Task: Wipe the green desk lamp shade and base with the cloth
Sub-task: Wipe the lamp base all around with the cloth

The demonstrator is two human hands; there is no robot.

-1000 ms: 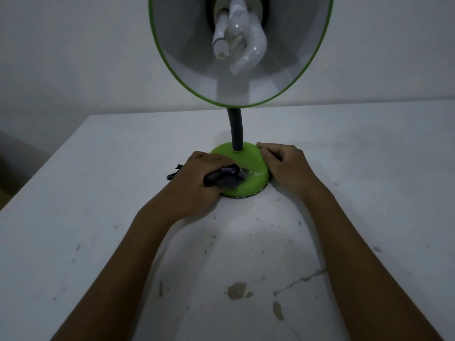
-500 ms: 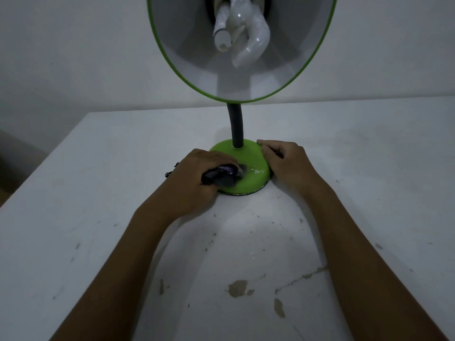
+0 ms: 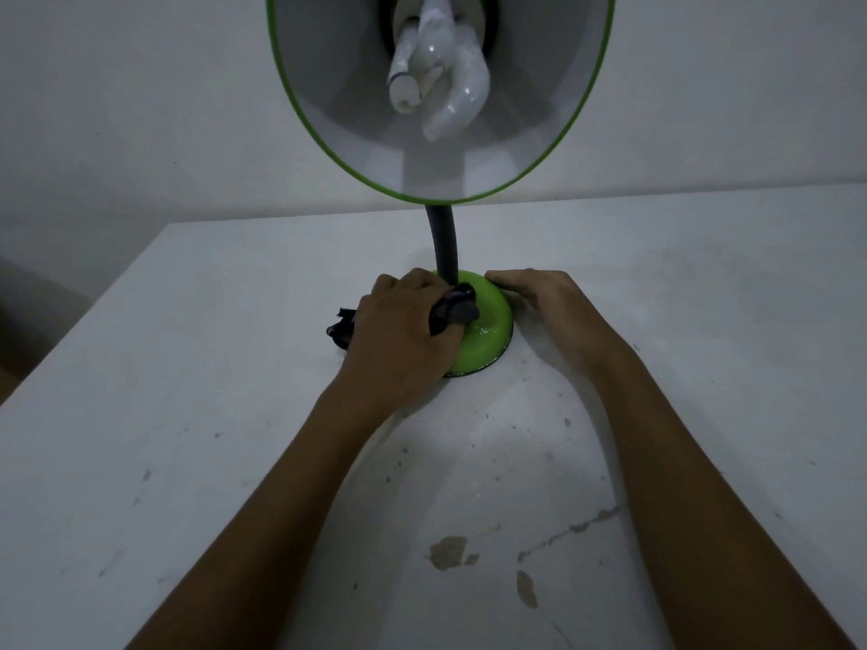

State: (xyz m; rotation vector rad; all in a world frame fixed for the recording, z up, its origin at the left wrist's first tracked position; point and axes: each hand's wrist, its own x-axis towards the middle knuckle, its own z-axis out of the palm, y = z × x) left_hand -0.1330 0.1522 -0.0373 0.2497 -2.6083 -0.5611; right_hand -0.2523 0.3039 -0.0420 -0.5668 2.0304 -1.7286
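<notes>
Here left hand (image 3: 399,328) grips cloth (image 3: 457,309) — on base (image 3: 490,321).

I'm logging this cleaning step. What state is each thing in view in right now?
Left hand: grips the cloth, pressing it on the base.
Right hand: rests against the base's right edge, fingers curled.
Cloth: dark, bunched, on the base's top beside the neck.
Base: green, standing flat on the table.
Neck: black, upright.
Shade: tilted toward the camera.
Bulb: unlit.
Table: white, chipped and speckled.
</notes>
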